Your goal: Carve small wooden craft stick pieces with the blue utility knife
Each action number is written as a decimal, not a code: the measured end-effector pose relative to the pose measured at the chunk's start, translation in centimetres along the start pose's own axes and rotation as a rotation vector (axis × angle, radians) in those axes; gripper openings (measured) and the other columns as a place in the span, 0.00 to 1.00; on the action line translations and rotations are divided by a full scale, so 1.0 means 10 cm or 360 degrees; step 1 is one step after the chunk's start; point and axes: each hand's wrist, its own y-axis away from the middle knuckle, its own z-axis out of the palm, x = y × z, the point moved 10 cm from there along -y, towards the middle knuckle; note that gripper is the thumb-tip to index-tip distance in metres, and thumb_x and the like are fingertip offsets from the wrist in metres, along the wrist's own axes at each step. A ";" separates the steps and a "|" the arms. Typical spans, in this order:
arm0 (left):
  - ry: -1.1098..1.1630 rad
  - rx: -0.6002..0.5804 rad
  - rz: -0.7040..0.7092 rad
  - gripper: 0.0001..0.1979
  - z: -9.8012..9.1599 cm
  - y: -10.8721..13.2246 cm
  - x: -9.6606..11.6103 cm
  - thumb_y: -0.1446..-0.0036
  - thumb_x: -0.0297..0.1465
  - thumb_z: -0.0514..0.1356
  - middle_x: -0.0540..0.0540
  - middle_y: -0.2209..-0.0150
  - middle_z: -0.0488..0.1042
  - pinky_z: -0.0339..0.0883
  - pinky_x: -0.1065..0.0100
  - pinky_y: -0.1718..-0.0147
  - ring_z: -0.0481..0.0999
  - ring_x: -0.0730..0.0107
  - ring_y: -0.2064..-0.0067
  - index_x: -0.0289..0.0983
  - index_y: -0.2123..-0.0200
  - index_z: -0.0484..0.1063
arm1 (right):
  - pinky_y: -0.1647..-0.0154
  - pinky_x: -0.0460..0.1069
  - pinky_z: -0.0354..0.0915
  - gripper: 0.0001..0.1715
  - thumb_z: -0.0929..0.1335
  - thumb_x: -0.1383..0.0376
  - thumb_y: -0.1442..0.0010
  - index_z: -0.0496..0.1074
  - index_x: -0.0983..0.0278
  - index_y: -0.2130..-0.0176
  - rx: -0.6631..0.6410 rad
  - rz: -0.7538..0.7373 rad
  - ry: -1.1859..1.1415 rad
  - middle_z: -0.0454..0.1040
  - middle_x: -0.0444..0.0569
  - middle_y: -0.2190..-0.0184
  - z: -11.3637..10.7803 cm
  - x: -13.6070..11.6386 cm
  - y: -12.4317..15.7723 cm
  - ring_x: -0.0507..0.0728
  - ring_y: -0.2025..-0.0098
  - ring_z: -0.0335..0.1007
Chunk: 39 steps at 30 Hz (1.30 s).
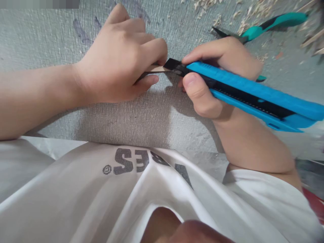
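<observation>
My right hand (215, 77) is closed around a blue utility knife (255, 91), its black blade end angled to the left. The knife's tip meets a thin strip of pale wood (158, 69) that juts out from my left hand (124, 57). My left fingers are curled over the strip, with the thumb below it, so most of the piece is hidden inside the hand. Both hands are over the grey textured table, just in front of my white shirt.
Teal-and-black pliers (273, 27) lie behind my right hand, partly covered by it. Wood shavings (253, 15) are scattered at the back right, and several thin wood sticks (314, 38) lie at the right edge. The textured tabletop (126, 121) shows dark smudges at the back.
</observation>
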 end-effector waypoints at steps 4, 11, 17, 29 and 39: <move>-0.0008 -0.0065 -0.0067 0.29 0.02 -0.01 -0.01 0.16 0.48 0.43 0.47 0.38 0.78 0.62 0.29 0.17 0.76 0.46 0.19 0.33 0.34 0.70 | 0.47 0.43 0.80 0.17 0.70 0.51 0.16 0.83 0.51 0.37 -0.0095 0.0046 0.0043 0.88 0.33 0.50 -0.01 -0.02 0.01 0.44 0.53 0.85; -0.0004 0.0039 0.0025 0.31 0.00 0.02 -0.01 0.16 0.50 0.41 0.48 0.41 0.78 0.64 0.29 0.20 0.77 0.44 0.21 0.35 0.32 0.69 | 0.45 0.46 0.84 0.15 0.71 0.49 0.17 0.83 0.47 0.37 -0.0074 0.0116 0.0045 0.89 0.33 0.49 -0.01 0.01 0.02 0.47 0.51 0.88; -0.0019 0.0012 -0.0002 0.27 0.01 0.00 -0.03 0.16 0.47 0.46 0.47 0.40 0.78 0.65 0.30 0.19 0.78 0.46 0.21 0.37 0.30 0.68 | 0.45 0.45 0.83 0.16 0.71 0.49 0.16 0.83 0.48 0.38 -0.0077 0.0124 0.0059 0.89 0.33 0.49 -0.02 0.00 0.04 0.46 0.51 0.88; -0.0043 -0.0072 -0.0058 0.25 0.00 -0.03 0.00 0.18 0.44 0.49 0.47 0.39 0.78 0.65 0.27 0.20 0.78 0.43 0.21 0.37 0.30 0.68 | 0.50 0.43 0.80 0.18 0.70 0.52 0.17 0.85 0.55 0.39 -0.0069 -0.0003 0.0032 0.88 0.36 0.52 0.02 -0.02 -0.01 0.44 0.55 0.85; -0.0038 -0.0092 -0.0038 0.24 -0.02 -0.02 0.02 0.19 0.43 0.50 0.47 0.40 0.78 0.65 0.21 0.21 0.77 0.38 0.20 0.38 0.29 0.67 | 0.49 0.42 0.78 0.19 0.69 0.50 0.15 0.86 0.53 0.39 -0.0090 0.0043 0.0078 0.88 0.35 0.51 0.00 -0.02 0.01 0.43 0.55 0.84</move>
